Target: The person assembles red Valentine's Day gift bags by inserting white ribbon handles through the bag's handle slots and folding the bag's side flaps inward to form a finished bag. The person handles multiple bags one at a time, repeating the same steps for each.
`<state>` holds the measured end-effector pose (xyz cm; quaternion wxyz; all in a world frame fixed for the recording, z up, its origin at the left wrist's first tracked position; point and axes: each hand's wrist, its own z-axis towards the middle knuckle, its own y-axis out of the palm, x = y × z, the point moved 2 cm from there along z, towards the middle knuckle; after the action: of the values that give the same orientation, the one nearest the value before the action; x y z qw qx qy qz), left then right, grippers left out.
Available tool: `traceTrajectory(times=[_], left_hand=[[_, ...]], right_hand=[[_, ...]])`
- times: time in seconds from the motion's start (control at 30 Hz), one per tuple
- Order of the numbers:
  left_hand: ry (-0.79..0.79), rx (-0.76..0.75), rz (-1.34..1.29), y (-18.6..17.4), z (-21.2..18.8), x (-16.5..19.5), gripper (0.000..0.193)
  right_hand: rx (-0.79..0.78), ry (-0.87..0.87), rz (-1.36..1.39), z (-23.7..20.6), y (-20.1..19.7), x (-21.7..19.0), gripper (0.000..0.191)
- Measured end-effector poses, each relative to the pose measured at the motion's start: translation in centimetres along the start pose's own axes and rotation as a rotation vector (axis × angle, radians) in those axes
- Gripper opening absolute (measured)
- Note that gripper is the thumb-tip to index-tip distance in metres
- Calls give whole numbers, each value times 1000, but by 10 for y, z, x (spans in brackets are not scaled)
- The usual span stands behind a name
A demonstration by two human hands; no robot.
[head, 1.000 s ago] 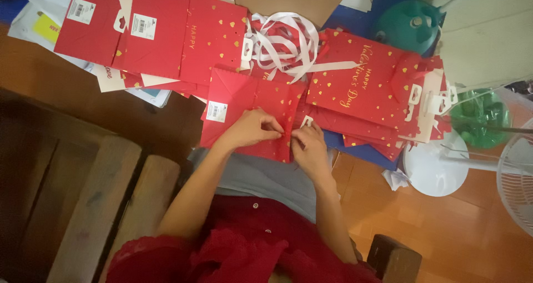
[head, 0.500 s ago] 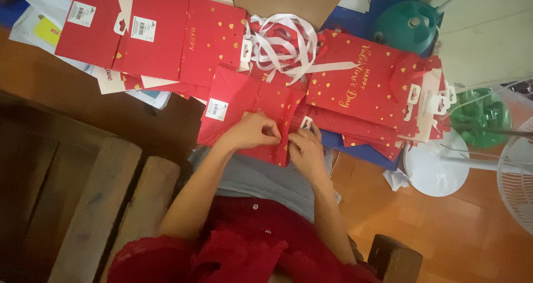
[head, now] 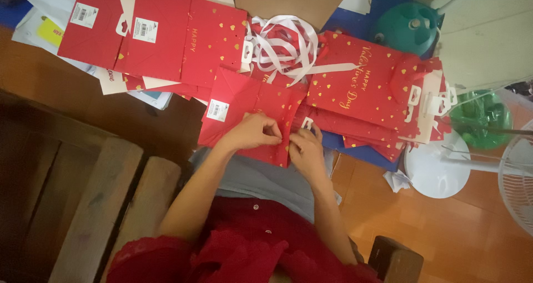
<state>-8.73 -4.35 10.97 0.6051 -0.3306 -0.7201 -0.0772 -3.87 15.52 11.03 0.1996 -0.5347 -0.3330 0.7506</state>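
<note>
Red gift bag (head: 244, 113) flat on lap and floor edge, folded so its edge faces hands | stacks of red bags (head: 161, 36) fanned behind, within reach | white ribbons (head: 283, 47) piled between stacks | left hand (head: 256, 132) pinched shut on bag fold | right hand (head: 304, 149) fingers curled, pinching same edge.

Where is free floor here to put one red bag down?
Bare wood floor lies right of the right hand, before the white fan base. Another patch borders the wooden bench. The red bags and ribbons crowd above.
</note>
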Motion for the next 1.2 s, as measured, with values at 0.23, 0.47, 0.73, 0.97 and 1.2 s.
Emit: traceTrajectory(times=[0.23,0.47,0.73,0.97,1.2], left_hand=[[-7,35,75,0,2,-5,21],[14,75,79,-2,0,1,41],[-98,93,136,0,1,16,50],[-52,130,157,4,6,10,40],[-7,161,150,4,-2,1,31]], right_hand=[[-29,-64,121,5,-4,-5,16],[-128,71,118,5,3,10,17],[-126,49,115,6,7,13,12],[-103,5,48,8,3,11,10],[99,237,318,24,-41,10,9]])
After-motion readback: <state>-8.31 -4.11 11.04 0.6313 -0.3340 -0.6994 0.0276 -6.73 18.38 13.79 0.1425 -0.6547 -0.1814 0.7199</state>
